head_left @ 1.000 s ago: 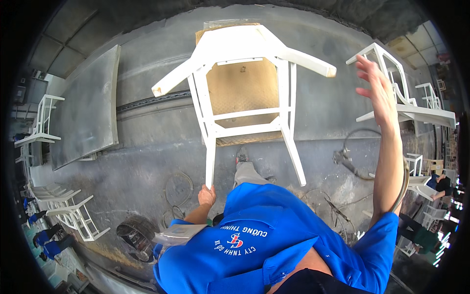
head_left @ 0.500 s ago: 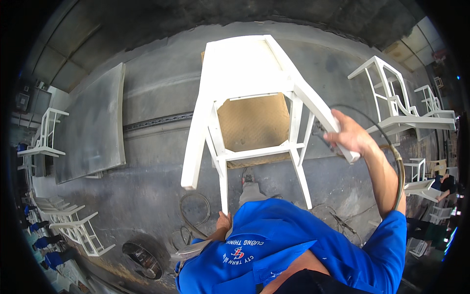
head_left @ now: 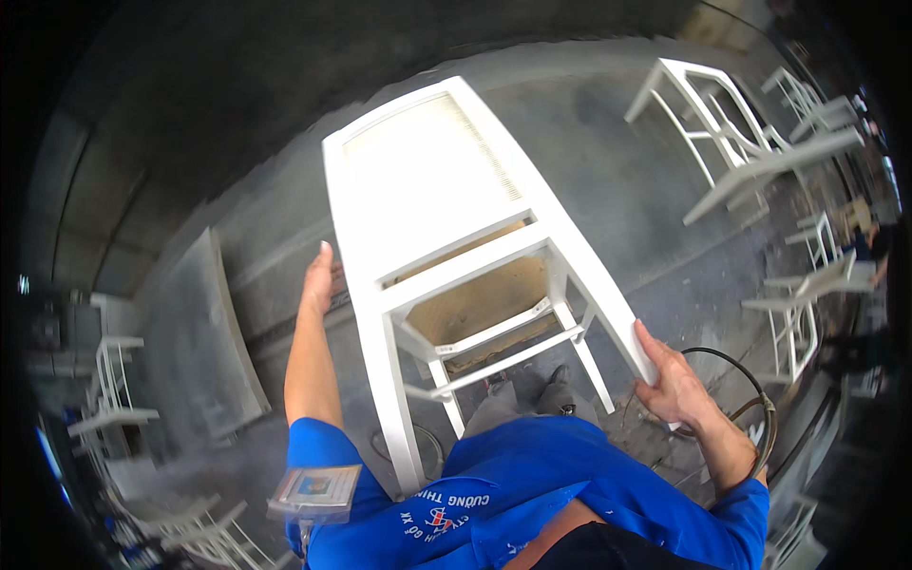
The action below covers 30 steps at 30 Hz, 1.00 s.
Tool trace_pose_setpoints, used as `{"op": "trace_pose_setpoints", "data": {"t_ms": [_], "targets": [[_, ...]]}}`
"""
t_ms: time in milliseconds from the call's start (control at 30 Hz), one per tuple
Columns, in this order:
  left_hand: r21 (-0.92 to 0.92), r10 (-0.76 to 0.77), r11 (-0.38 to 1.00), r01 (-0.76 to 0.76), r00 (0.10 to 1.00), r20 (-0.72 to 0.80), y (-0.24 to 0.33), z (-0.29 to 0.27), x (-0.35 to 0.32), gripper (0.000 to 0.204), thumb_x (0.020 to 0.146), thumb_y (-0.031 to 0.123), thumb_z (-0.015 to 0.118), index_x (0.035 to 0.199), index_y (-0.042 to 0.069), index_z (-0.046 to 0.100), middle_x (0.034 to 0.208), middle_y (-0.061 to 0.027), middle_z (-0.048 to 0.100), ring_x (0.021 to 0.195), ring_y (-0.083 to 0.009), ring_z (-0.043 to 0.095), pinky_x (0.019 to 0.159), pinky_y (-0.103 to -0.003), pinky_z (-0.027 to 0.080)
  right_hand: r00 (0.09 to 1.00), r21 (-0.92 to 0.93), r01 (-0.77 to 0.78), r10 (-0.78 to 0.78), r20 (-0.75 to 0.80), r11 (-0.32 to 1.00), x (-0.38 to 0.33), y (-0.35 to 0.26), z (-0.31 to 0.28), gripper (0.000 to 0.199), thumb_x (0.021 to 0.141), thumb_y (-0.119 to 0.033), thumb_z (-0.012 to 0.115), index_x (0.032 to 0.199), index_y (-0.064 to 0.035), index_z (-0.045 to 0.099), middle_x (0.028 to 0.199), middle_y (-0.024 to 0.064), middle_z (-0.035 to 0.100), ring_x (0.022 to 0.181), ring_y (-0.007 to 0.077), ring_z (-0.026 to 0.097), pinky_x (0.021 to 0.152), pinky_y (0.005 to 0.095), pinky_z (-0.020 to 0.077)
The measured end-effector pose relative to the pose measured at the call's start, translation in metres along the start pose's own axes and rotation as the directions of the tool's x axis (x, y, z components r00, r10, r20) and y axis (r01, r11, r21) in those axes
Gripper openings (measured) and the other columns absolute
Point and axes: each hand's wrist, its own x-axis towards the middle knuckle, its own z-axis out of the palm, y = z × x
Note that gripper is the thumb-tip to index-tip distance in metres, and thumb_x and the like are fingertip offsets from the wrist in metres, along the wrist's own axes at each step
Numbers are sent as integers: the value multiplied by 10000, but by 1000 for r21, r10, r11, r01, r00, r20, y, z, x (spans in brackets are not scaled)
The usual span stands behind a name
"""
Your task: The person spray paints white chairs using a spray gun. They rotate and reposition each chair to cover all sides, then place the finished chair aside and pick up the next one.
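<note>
A white chair [head_left: 432,180] stands in front of me, its broad backrest panel facing up and its legs toward me. Through its open frame shows a brown textured board [head_left: 494,299]. My right hand [head_left: 674,385] is closed around the lower end of the chair's right rear leg. A dark hose [head_left: 750,410] loops past my right wrist and forearm. My left hand [head_left: 321,280] is at the left edge of the backrest, thumb pointing up and fingers stretched out, partly hidden by the chair edge. Whether it touches the chair I cannot tell.
A large grey panel [head_left: 204,332] leans at the left. White chairs stand at the right [head_left: 708,123], farther right [head_left: 793,323] and far left [head_left: 112,399]. A hose [head_left: 413,445] lies on the floor by my feet. A person at work shows at the right rim.
The chair has turned and come closer, its legs now reaching my body. My left hand let go of a near leg and rose to the backrest's left side. My right hand stayed on its leg.
</note>
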Motion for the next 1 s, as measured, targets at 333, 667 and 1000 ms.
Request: {"op": "trace_pose_setpoints", "data": {"t_ms": [333, 667, 1000], "targets": [[115, 237, 967, -226, 967, -89, 145, 80, -2, 713, 822, 222, 815, 1347, -183, 551, 1289, -280, 660, 1151, -369, 676, 985, -427, 536, 983, 206, 159, -136, -124, 966, -57, 82, 20, 927, 806, -24, 643, 1636, -144, 247, 1442, 292, 521, 1255, 460, 584, 1057, 444, 501], [49, 667, 736, -675, 710, -229, 319, 126, -178, 631, 815, 225, 857, 1212, -190, 594, 1087, -283, 712, 864, -338, 741, 782, -402, 611, 724, 82, 486, -349, -595, 870, -71, 199, 26, 849, 822, 21, 628, 1608, -120, 339, 1433, 237, 558, 1309, 423, 565, 1088, 435, 486], [124, 879, 282, -951, 204, -432, 329, 374, -256, 572, 756, 226, 906, 1131, -70, 591, 1031, -163, 698, 906, -241, 691, 810, -375, 568, 456, 358, 480, 122, -882, 801, -21, 257, -101, 417, 941, 3, 619, 1355, -33, 651, 1179, 115, 724, 1032, 169, 700, 920, 304, 556]]}}
